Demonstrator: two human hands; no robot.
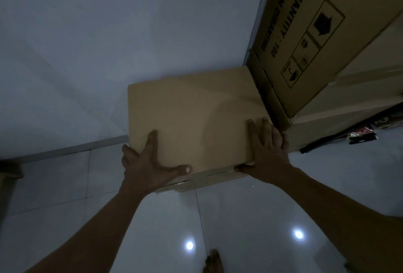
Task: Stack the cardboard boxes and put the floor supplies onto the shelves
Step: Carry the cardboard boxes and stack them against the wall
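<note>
The left hand (150, 163) and the right hand (267, 152) each clasp a near corner of the plain cardboard box (192, 111), apparently squaring it atop the lower box (209, 180), against the wall (109, 33) and touching the printed carton (305, 33).

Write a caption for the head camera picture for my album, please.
A left hand and right hand hold a plain cardboard box by the white wall, beside a tall printed box.

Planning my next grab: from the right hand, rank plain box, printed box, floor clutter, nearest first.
1. Plain box: gripped by the right hand.
2. Printed box: just beside it, to the right.
3. Floor clutter: farther right, on the floor.
</note>
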